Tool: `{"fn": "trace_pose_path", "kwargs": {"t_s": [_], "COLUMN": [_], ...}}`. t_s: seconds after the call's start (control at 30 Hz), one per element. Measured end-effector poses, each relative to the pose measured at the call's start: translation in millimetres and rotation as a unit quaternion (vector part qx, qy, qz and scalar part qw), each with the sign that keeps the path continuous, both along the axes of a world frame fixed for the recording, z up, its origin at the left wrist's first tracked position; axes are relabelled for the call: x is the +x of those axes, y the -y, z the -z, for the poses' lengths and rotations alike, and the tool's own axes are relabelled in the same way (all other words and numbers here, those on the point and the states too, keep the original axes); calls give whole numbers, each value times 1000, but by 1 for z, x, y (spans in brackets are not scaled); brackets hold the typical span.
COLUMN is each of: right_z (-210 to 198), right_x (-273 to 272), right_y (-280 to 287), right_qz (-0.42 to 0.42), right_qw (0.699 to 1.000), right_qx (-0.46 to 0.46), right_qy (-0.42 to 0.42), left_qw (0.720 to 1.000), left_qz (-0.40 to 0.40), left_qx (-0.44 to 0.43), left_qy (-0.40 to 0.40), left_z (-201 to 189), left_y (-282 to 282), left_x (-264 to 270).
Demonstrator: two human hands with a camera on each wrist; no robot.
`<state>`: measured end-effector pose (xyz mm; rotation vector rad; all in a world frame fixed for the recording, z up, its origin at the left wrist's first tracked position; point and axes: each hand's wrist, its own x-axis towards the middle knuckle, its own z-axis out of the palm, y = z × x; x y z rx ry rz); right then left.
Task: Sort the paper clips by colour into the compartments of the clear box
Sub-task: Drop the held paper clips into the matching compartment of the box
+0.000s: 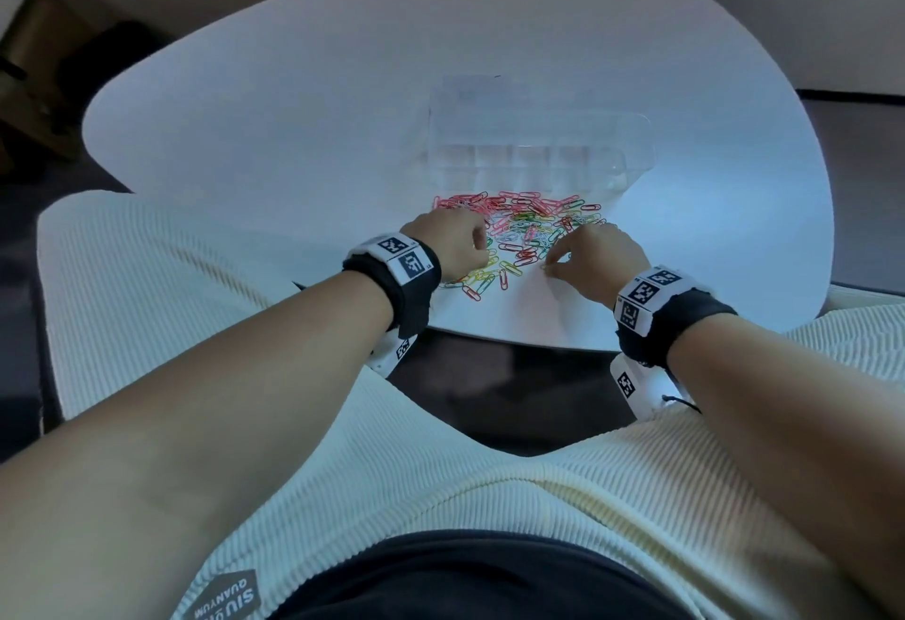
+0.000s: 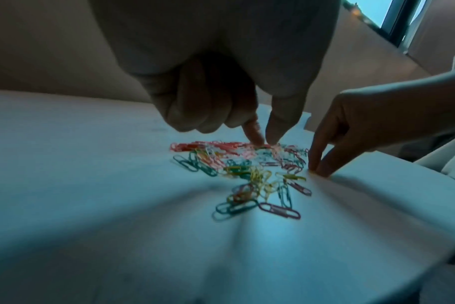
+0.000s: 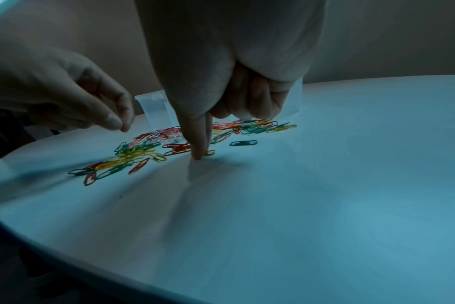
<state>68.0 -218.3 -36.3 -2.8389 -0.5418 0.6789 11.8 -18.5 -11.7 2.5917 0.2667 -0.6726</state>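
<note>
A heap of paper clips in red, pink, yellow, green, blue and white lies on the white table, just in front of the clear compartment box. My left hand reaches into the heap's left side. Its thumb and forefinger point down at red clips with a small gap and no clip seen between them; the other fingers are curled. My right hand pinches a yellow paper clip against the table at the heap's near right edge.
The box stands behind the heap, its compartments showing no clips. A lone blue clip lies to the right of the heap. The table's near edge is close to my wrists, with ribbed cream cushions on either side.
</note>
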Motion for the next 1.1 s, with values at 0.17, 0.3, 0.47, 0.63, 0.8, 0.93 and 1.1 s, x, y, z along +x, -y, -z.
{"fn": "trace_pose_path", "kwargs": {"t_s": [0.17, 0.3, 0.47, 0.63, 0.8, 0.93, 1.1], "right_z": [-1, 0, -1, -4, -6, -12, -19], "right_x": [-3, -6, -8, -2, 4, 8, 11], "right_y": [-5, -8, -9, -5, 0, 0, 0], "right_qz": [13, 12, 19, 34, 76, 147, 275], "right_qw": [999, 998, 997, 996, 987, 961, 880], "right_qx": [-28, -55, -56, -4, 92, 159, 284], "right_qy": [-19, -31, -58, -88, -108, -172, -263], "left_qw": [997, 997, 997, 999, 1000, 998, 986], "left_qz": [35, 29, 20, 4, -20, -65, -122], "left_qx": [66, 76, 69, 50, 22, -21, -112], "left_qy": [3, -1, -4, -5, -2, 14, 32], "left_z": [4, 9, 14, 16, 15, 10, -1], "left_y": [-1, 0, -2, -4, -8, -10, -11], "left_x": [-1, -3, -4, -2, -1, 4, 7]}}
